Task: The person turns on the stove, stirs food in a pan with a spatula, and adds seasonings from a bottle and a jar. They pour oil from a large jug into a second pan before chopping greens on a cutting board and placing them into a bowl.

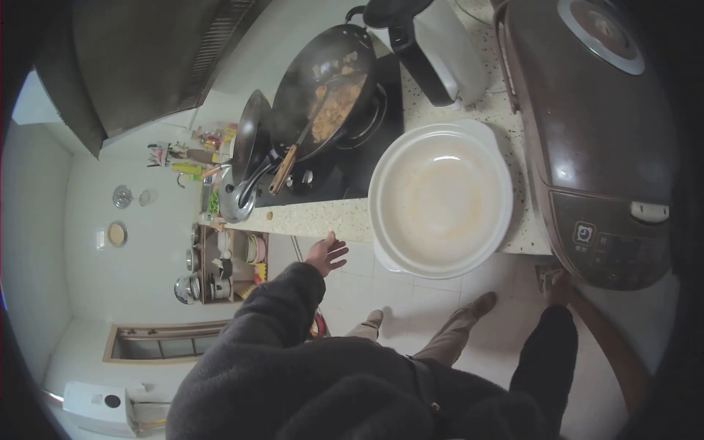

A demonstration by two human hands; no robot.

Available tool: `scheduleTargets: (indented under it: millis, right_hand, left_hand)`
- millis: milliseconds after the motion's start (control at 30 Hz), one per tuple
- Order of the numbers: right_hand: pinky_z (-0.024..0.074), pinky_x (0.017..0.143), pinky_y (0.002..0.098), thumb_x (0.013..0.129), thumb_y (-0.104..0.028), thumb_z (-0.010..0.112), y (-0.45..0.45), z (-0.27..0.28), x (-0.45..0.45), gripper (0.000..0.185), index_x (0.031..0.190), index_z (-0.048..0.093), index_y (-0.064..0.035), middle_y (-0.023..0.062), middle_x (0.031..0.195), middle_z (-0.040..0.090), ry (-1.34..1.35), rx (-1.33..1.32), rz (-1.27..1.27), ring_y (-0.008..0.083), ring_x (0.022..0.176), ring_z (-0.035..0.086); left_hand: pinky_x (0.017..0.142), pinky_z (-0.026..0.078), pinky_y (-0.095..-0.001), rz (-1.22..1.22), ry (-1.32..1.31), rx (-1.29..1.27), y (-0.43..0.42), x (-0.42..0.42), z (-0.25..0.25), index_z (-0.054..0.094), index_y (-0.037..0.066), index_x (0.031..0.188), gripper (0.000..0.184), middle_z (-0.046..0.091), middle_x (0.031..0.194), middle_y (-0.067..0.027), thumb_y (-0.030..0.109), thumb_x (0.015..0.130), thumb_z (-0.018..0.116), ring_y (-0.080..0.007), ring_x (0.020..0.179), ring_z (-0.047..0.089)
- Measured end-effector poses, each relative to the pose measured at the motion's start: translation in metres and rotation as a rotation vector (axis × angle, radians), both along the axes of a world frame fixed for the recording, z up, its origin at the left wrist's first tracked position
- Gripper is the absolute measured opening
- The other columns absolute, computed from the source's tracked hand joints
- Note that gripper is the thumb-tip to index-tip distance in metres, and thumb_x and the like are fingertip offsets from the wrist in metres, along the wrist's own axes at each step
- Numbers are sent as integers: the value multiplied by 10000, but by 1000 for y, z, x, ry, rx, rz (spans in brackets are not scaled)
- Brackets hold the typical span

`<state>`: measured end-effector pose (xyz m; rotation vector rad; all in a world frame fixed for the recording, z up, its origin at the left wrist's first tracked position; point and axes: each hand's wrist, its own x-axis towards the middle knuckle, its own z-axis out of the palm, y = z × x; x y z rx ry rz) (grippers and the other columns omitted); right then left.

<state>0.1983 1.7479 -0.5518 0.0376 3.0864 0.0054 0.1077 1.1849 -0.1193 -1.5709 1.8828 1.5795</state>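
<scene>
My left hand (327,254) is open and empty, fingers spread, just off the counter edge and left of a white two-handled pot (440,198). That pot is empty inside, with faint brownish stains, and overhangs the counter edge. Beside the rice cooker's lower corner, my right hand (559,288) is closed around a small greyish, patterned thing that I cannot make out. A steaming black wok (293,88) holds chopped food (337,110), and a wooden-handled spatula (288,165) rests in it.
A large brown rice cooker (601,161) stands at the right. Near it is a white and black jug (447,55). The black stove (334,172) has a second pan (251,132) and a metal lid (237,198) alongside. Shelves (233,293) hold dishes at the left.
</scene>
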Motion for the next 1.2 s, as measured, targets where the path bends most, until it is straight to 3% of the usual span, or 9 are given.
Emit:
scheduleTargets:
  millis: [100, 200, 300, 500, 600, 800, 867, 1000, 1200]
  right_hand:
    - [484, 632, 364, 842, -574, 476, 2, 8, -2, 619, 1115, 516, -20, 126, 907, 586, -233, 89, -44, 250, 768, 599]
    - [347, 920, 407, 792, -430, 505, 2, 42, -18, 429, 1081, 582, -122, 75, 1007, 609, -653, -203, -152, 225, 959, 573]
    - [433, 779, 531, 784, -246, 521, 14, -25, 1, 439, 1085, 457, 67, 170, 744, 564, -212, -115, 45, 325, 687, 565]
    - [467, 757, 387, 711, -469, 578, 21, -23, -11, 496, 962, 599, -42, 104, 870, 632, -348, -130, -99, 273, 804, 640]
    - [463, 853, 417, 805, -556, 479, 16, -4, -12, 688, 1225, 508, -11, 172, 1099, 603, -647, -277, -248, 329, 975, 609]
    - [405, 903, 325, 966, -235, 420, -20, -30, 50, 319, 1266, 483, -145, 5, 1209, 577, -90, -319, -326, 186, 1085, 546]
    - [455, 878, 375, 938, -224, 438, -44, -40, 78, 436, 1362, 354, -272, 114, 1403, 315, -430, 10, -190, 267, 1086, 561]
    - [515, 764, 402, 896, -192, 448, -262, 223, 44, 343, 1231, 521, -194, 122, 1152, 534, -632, 76, 76, 257, 1001, 605]
    - [369, 668, 355, 943, -258, 513, -464, 519, -67, 206, 813, 453, -110, 34, 710, 456, 241, -737, -144, 184, 666, 442]
  left_hand:
    - [937, 439, -465, -24, -28, -5, -2, -2, 1, 496, 50, 1146, 417, 560, 1193, -101, 410, 935, 508, -272, 1135, 537]
    - [941, 440, -461, -39, -60, -15, -4, -3, 2, 504, 41, 1132, 426, 572, 1184, -97, 417, 932, 510, -260, 1134, 538]
    - [917, 459, -454, -63, -69, -19, -9, -3, 2, 507, 52, 1085, 421, 585, 1124, -90, 437, 916, 527, -242, 1097, 558]
    - [900, 461, -449, -104, -51, -28, -14, 1, -1, 508, 39, 1088, 450, 579, 1143, -113, 452, 910, 526, -250, 1085, 562]
    - [892, 461, -441, -146, -36, -13, -18, 3, -2, 499, 42, 1091, 486, 574, 1142, -121, 483, 889, 537, -251, 1075, 565]
    - [855, 475, -397, -171, 20, 37, -25, 7, -4, 476, 35, 1100, 515, 595, 1082, -104, 491, 875, 559, -203, 998, 591]
    - [847, 466, -412, -185, 77, 71, -30, 10, -10, 472, 8, 1105, 576, 584, 1080, -137, 516, 854, 575, -217, 990, 581]
    - [622, 423, -320, -177, 212, 142, -40, 15, -24, 459, 65, 896, 478, 537, 872, -73, 507, 819, 624, -158, 795, 576]
    - [644, 442, -281, -380, 266, 484, -114, 50, -22, 480, 110, 953, 269, 555, 878, -24, 362, 903, 558, -121, 695, 579]
